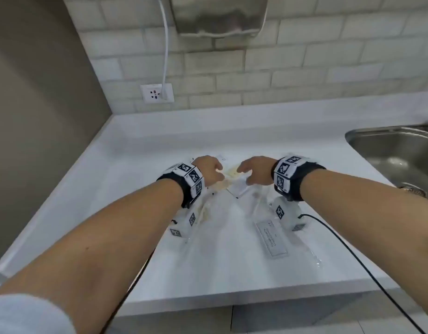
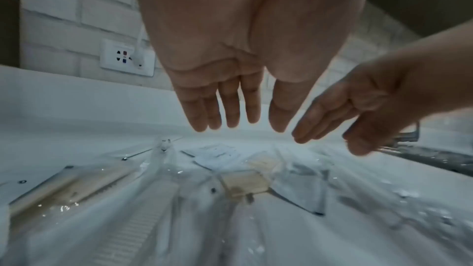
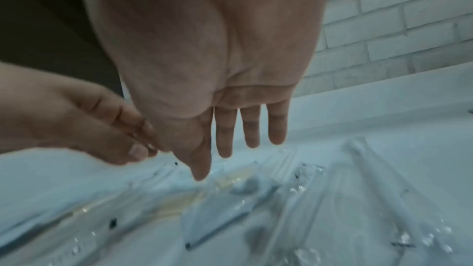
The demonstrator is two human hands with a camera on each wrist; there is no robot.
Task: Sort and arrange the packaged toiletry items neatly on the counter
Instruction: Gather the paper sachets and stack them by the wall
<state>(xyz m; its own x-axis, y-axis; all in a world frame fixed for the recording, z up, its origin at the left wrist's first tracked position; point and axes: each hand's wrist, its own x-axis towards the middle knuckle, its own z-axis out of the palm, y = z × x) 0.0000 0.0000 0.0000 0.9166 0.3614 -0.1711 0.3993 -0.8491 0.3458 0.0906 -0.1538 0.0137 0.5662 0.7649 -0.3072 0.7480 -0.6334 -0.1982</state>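
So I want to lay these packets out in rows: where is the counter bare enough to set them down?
Bare counter lies left of the left hand, toward the side wall, and behind both hands up to the tiled wall. It is crowded under and between the hands, where the packets overlap, out to the right hand. The sink borders the right.

The clear plastic toiletry packets (image 1: 232, 213) lie spread on the white stone counter (image 1: 135, 145) near its front edge; the steel sink (image 1: 396, 153) sits to their right; the white wall socket (image 1: 157, 93) stands far left, below the metal wall dispenser (image 1: 217, 15).
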